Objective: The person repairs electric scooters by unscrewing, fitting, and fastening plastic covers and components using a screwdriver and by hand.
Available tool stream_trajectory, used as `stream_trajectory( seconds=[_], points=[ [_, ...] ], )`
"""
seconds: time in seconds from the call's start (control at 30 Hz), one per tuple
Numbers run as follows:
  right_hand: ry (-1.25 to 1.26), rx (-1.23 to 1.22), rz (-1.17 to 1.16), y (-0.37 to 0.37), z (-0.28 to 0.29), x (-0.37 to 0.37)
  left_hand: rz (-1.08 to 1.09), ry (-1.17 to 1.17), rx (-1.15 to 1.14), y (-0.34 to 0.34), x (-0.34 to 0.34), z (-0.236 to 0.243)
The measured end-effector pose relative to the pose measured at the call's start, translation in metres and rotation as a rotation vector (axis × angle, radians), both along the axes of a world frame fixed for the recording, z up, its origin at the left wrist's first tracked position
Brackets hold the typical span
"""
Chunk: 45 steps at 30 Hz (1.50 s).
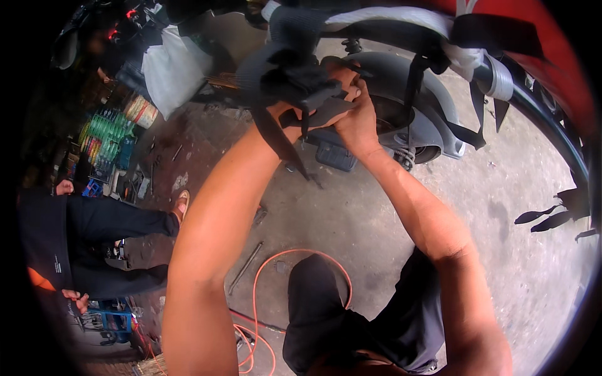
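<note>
Both my arms reach up and away, to a bunch of loose black strips (295, 84) hanging in front of a scooter. My left hand (290, 114) is closed in among the strips, which cover most of its fingers. Close against it, my right hand (359, 116) has its fingers curled round the same bundle. Long ends of the strips dangle below and beside the hands. Behind them are the scooter's grey rear fender and wheel (417, 81). More black strips (433, 59) are tied on a bar wrapped in white (389, 19) above.
Someone in dark trousers (119, 219) stands at the left, near green bottles (110, 138) and a white sack (172, 69). An orange hose (257, 276) and a metal rod (246, 268) lie on the concrete floor. A red cover (552, 50) hangs at upper right over a curved dark pole (545, 113).
</note>
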State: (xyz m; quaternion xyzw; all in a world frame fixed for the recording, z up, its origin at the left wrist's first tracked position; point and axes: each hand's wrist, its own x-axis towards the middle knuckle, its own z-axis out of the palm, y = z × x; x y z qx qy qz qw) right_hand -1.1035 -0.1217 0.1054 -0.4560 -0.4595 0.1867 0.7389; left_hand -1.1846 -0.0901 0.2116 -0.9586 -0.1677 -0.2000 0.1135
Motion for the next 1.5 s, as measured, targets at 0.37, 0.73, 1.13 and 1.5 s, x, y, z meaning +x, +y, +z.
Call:
stream_trajectory(
  seconds=[0.37,0.73,1.13,1.5],
  points=[
    [0.135,-0.267,0.730,-0.003,0.026,0.035,-0.099,0.053,-0.141,0.017,-0.011,0.005],
    [-0.148,-0.188,-0.110,0.004,-0.014,-0.009,-0.264,-0.111,0.002,0.025,-0.002,-0.006],
    [0.123,-0.249,0.656,-0.005,0.015,0.054,0.119,-0.972,-0.649,-0.028,0.048,-0.038],
    [-0.165,-0.023,-0.002,0.016,-0.016,0.013,0.029,-0.811,-0.627,-0.002,0.028,-0.036]
  ],
)
